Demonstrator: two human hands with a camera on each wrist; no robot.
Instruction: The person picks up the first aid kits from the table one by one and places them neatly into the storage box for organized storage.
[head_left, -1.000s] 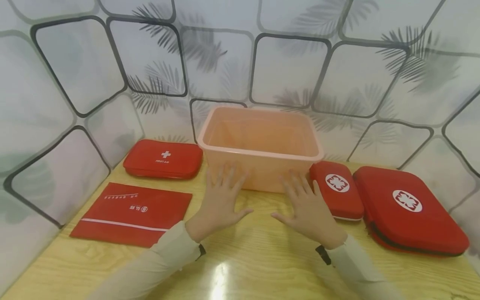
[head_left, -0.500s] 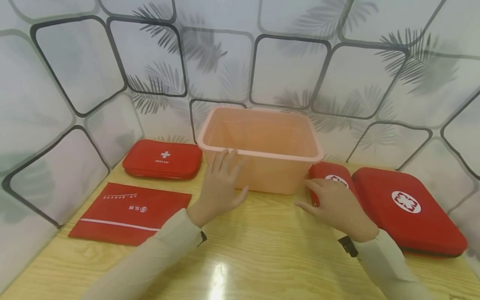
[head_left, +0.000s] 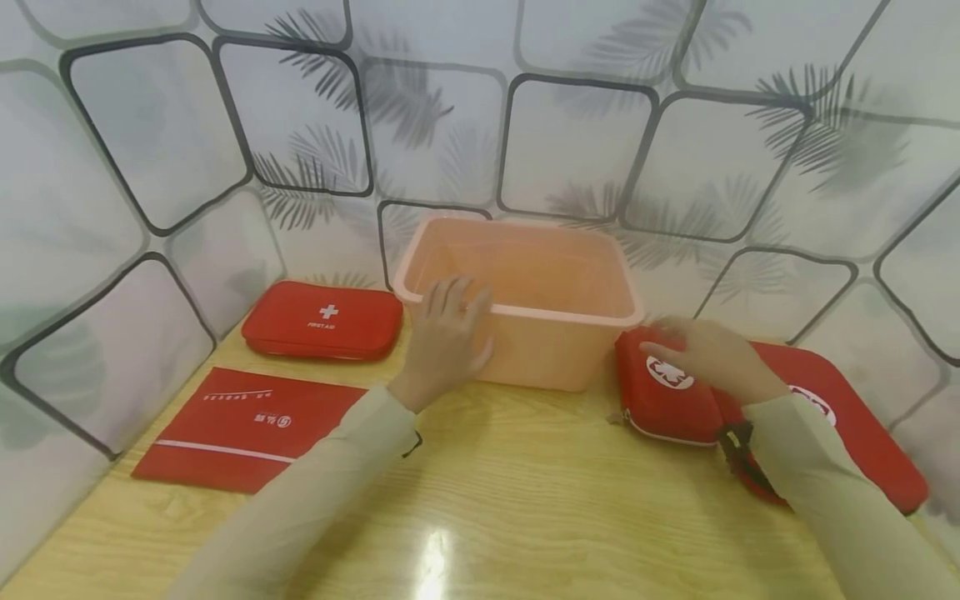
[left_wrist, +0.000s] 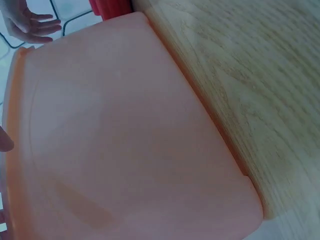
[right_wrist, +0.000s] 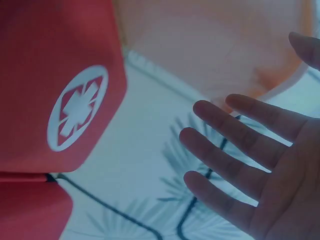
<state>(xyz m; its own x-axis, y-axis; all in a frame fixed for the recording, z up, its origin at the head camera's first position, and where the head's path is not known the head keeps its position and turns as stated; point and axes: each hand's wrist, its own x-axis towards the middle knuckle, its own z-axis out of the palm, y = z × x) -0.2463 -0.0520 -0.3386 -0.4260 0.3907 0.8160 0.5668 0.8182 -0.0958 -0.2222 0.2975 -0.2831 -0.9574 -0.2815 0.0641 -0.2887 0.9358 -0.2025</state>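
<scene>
A peach-coloured plastic bin stands against the back wall. At the left part of its front rim is my left hand, fingers reaching over the rim and thumb in front of the wall. The left wrist view shows one fingertip by that rim. My right hand hovers over the smaller red case, which has a white round emblem and lies right of the bin. In the right wrist view the fingers are spread, nothing between them. The forearm partly covers the larger red case.
On the left lie a red first aid pouch with a white cross and a flat red packet with a white stripe. The wooden table meets patterned fabric walls at the back and sides.
My right hand has moved from the bin's front to the right, up over the smaller red case. My left hand has risen slightly to the bin's rim. The cases stay in place.
</scene>
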